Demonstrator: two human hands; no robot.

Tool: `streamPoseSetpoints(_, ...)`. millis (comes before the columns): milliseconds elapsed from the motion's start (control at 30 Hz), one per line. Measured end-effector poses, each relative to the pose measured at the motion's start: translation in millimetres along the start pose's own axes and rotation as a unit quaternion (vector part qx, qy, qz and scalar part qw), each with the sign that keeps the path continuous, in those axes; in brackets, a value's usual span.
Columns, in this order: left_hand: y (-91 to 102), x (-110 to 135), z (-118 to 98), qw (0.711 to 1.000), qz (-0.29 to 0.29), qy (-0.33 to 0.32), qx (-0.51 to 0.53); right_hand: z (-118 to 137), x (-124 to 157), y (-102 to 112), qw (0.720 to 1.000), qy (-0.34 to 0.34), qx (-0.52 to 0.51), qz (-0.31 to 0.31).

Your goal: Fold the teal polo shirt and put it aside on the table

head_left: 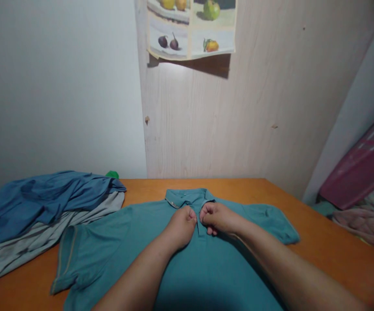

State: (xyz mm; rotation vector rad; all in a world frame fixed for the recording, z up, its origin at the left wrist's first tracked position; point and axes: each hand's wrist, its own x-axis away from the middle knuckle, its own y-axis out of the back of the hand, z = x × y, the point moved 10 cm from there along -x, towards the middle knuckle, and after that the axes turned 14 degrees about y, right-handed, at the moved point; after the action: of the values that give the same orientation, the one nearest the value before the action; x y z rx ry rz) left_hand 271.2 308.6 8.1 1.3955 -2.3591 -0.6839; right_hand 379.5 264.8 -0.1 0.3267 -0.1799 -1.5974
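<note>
A teal polo shirt (141, 242) lies spread front up, its collar (177, 198) at the far end and its sleeves out to both sides. At the button placket just below the collar, my left hand (184, 224) is closed, with fingers pinched on the placket's left side. My right hand (217, 218) is closed too, pinching the placket edge opposite, a small gap away. Whatever small part of the placket sits between the fingertips is hidden. Both forearms cross over the lower part of the shirt.
The shirt rests on an orange-brown table (238, 190). Blue cloth (53, 194) and grey cloth (86, 211) are heaped at the left, near a small green object (112, 174). A fruit poster (191, 30) hangs on the wall behind. Pink items (362, 160) stand at the right.
</note>
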Motion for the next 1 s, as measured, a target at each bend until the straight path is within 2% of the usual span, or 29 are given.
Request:
streamPoseSetpoints(267, -1.8, -2.5, 6.5, 0.998, 0.032, 0.01, 0.044, -1.8, -3.2, -1.8, 1.0, 0.009, 0.004, 0.005)
streamPoseSetpoints(567, -4.6, 2.6, 2.3, 0.994, 0.087, 0.012, 0.07, -2.6, -3.3, -5.1, 0.999, 0.023, 0.023, 0.023)
streamPoseSetpoints(700, -4.1, 3.2, 2.5, 0.993, 0.087, 0.016, 0.081, 2.5, -3.2, -5.6, 0.996, 0.047, 0.069, 0.035)
streamPoseSetpoints(833, -4.3, 3.8, 2.8, 0.991, 0.09, 0.026, 0.096, 11.3, -4.0, -1.2, 0.984, 0.091, 0.151, 0.021)
streamPoseSetpoints(1000, -0.7, 0.7, 7.9, 0.991, 0.048, 0.05, 0.117, 18.3, -1.2, -3.5, 0.974, 0.111, 0.192, 0.037)
